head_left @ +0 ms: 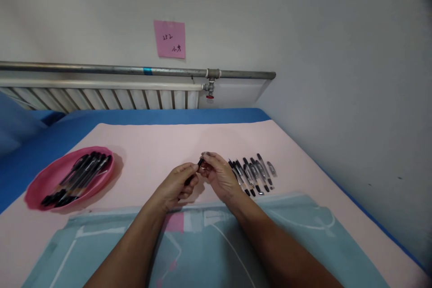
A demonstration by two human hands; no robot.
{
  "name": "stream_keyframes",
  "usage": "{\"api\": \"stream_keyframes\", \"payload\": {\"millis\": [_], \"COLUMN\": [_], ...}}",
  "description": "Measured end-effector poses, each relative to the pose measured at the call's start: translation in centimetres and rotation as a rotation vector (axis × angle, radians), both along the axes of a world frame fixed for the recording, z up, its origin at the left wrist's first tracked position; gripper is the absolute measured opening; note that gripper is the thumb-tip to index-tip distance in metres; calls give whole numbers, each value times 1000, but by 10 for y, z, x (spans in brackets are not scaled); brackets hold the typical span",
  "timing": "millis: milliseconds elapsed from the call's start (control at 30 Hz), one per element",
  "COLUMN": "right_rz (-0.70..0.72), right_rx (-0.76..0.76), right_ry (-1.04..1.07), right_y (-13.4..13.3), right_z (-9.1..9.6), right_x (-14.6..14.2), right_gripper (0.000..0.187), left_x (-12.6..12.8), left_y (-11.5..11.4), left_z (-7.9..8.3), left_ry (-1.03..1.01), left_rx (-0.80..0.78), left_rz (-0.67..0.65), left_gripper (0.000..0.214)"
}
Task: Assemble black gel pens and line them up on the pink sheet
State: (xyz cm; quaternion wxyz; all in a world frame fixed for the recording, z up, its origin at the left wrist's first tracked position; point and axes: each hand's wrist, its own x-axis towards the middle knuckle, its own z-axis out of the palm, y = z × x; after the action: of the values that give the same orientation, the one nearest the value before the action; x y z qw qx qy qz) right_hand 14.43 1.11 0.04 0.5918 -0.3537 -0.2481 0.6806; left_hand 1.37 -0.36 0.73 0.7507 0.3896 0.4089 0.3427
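My left hand point(177, 184) and my right hand point(219, 174) meet over the pink sheet, both pinched on one black pen point(195, 170). The left hand grips the pen's barrel. The right hand's fingertips close on its far tip, where a cap or end piece sits. Just right of my right hand lies a row of several pens point(253, 174), side by side on the sheet. A pink oval tray point(40, 184) at the left holds several more black pens point(79, 177).
The pink sheet point(151, 144) covers a blue table point(151, 116) that ends at the wall on the right. A pale blue cloth point(236, 243) lies under my forearms. A radiator point(101, 98) and a metal pipe point(135, 70) run along the back wall, under a pink note point(169, 39).
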Motion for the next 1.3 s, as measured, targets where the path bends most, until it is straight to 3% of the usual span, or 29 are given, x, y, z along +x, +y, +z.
{"api": "stream_keyframes", "payload": {"millis": [200,467,767,1067,1300], "right_rz": [67,99,-56,-75,-57], "right_rx": [66,61,85,209,229], "right_ry": [75,134,50,-285,-317], "right_y": [0,-4,-2,0,0], "right_z": [2,5,3,7,10], "right_x": [0,-1,-4,9,12], "right_gripper": [16,16,15,20,16], "left_x": [-3,-1,5,5,3], "left_y": [-2,-2,-3,-6,-4], "left_z": [-1,0,-5,0,-1], "left_ry": [-215,-339,-157,-89,-82], "left_rx": [-88,-112,-30,13,18], "left_rz": [-102,-144,-31,-58,-45], "left_gripper": [25,24,24,24,25]}}
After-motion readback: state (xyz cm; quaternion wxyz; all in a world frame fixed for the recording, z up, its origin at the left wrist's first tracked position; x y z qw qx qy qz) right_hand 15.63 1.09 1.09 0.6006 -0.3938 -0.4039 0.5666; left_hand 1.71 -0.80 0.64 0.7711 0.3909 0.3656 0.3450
